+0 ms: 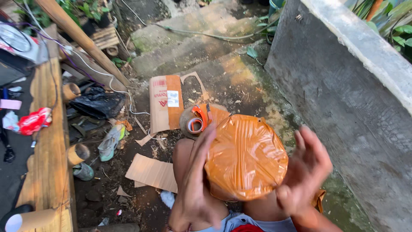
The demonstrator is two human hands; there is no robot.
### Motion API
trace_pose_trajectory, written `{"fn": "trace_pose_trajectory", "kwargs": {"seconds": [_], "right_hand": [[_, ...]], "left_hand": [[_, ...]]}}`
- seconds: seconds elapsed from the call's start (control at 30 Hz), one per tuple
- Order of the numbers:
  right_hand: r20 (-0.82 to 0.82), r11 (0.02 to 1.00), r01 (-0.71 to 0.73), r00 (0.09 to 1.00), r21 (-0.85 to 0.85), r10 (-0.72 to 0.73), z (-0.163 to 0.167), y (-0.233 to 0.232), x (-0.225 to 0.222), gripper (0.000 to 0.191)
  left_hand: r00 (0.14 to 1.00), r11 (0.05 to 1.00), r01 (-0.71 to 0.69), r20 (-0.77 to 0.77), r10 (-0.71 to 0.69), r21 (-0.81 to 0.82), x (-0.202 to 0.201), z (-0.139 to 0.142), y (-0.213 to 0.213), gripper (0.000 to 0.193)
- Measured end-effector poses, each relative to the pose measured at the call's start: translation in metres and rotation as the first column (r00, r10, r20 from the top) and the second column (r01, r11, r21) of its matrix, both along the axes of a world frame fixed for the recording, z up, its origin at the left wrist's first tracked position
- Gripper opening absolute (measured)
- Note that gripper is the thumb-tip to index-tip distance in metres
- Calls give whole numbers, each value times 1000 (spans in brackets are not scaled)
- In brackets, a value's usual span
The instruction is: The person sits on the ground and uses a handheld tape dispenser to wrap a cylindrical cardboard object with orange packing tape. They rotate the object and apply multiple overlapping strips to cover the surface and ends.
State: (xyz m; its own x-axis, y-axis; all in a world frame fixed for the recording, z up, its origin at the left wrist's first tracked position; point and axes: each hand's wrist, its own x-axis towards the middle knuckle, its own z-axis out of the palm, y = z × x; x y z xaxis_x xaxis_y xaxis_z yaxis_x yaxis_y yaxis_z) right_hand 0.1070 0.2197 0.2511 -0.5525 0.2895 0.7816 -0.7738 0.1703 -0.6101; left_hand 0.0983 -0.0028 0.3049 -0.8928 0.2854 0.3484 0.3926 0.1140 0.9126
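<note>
Wrapping step: orange taped bundle (246, 161) on lap, left hand (195, 184) pressed flat vs side, fingers together. Right hand (305, 165) blurred, fingers spread, prob. just touching. Next: firm two-hand grip, turn bundle.

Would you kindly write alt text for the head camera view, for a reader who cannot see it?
Seen from above, a seated person's left hand and right hand press the sides of a rounded parcel wrapped in orange-brown tape. Beyond it a tape dispenser and flattened cardboard lie on dirt ground, beside a concrete wall.
</note>
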Motion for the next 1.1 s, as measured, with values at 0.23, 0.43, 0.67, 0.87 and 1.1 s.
{"fn": "trace_pose_trajectory", "kwargs": {"seconds": [0.23, 0.43, 0.67, 0.87, 1.1], "right_hand": [[464, 823, -533, 689, -196, 557, 49, 10, -41, 77], [340, 925, -375, 879, 60, 334, 17, 12, -28, 49], [356, 970, -210, 903, -126, 242, -40, -2, -28, 71], [443, 887, -331, 776, -321, 450, -97, -1, -31, 87], [563, 821, -197, 641, -536, 521, -151, -5, -17, 64]], "left_hand": [[964, 984, -177, -202, 170, -15, -6, 16, 29, 76], [952, 983, -168, -246, 181, 72, -7, -5, 28, 41], [972, 991, -117, -198, 128, 66, -37, -53, 29, 40], [980, 982, -189, 75, 186, 29, -40, -130, 36, 46], [950, 994, -107, 298, 94, 28, -39, -197, 26, 44]]}}
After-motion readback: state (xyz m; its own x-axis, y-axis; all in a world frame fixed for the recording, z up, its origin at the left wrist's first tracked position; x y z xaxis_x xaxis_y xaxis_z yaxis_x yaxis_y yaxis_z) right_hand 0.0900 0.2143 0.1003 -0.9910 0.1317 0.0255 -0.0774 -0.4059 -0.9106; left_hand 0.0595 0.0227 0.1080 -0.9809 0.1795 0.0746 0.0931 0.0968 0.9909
